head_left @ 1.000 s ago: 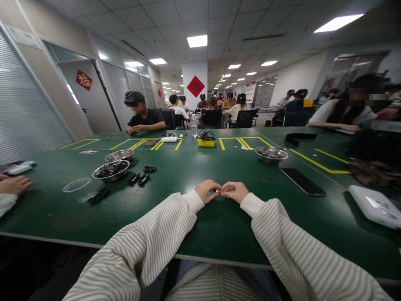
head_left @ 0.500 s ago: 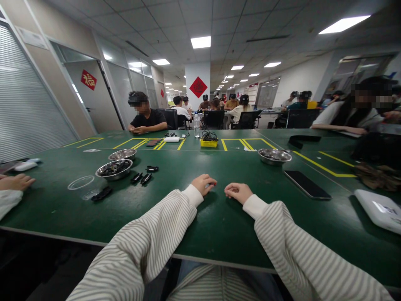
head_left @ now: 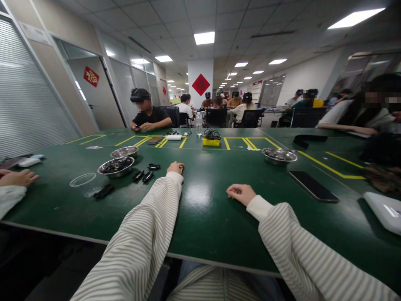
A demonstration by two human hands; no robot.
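Over the middle of the green table (head_left: 200, 225), my left hand (head_left: 176, 167) is reached forward, right of several small black plastic parts (head_left: 147, 177). Its fingers bend away from me and are mostly hidden, so I cannot tell whether they hold anything. My right hand (head_left: 241, 193) rests on the table to the right, fingers curled in and fingertips together; anything inside is hidden. A steel bowl (head_left: 115, 172) full of dark parts stands farther left, with a second steel bowl (head_left: 124, 152) behind it. Near them are a clear plastic cup (head_left: 84, 184) and a black piece (head_left: 103, 191).
On the right are a steel bowl (head_left: 279, 161), a black phone (head_left: 313, 186) and a white case (head_left: 384, 212). A yellow tray (head_left: 211, 142) of black cables and a water bottle (head_left: 199, 124) stand at the back. A co-worker's hand (head_left: 21, 178) lies at the left edge.
My left hand has moved forward and left, away from my right hand and closer to the black parts. My right hand stays in about the same place. The view has shifted slightly.
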